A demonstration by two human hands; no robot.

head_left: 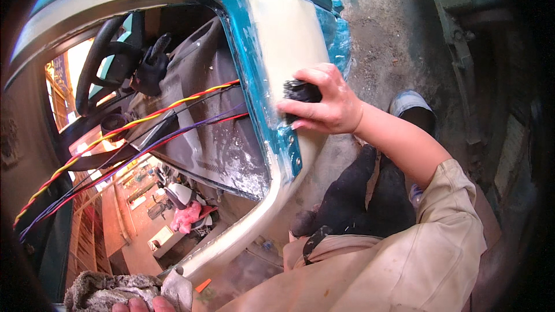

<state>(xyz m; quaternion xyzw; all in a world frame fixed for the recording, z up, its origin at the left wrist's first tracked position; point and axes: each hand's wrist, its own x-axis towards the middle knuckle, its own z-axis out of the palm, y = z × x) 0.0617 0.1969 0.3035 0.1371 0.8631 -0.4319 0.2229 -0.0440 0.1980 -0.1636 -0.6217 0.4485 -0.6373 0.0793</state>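
My right hand [328, 99] is closed around a small black block [302, 92] with a rough, ridged side. It presses the block against the cream-coloured patch [289, 29] on the teal door pillar [236, 29] of a vehicle. Fingers and thumb straddle the block, and its underside is hidden. At the lower left edge only a few fingertips of my left hand [141, 305] show. They curl against a crumpled grey rag [110, 290], apparently gripping it; the rest of that hand is cut off.
Twisted yellow-red wires [144, 118] and thinner purple and red ones cross the door opening. Inside are a black steering wheel [95, 69] and a dusty dashboard [202, 98]. A pink bag [186, 216] lies beyond. Concrete floor [376, 29] lies right of the vehicle, below a dark structure [462, 40].
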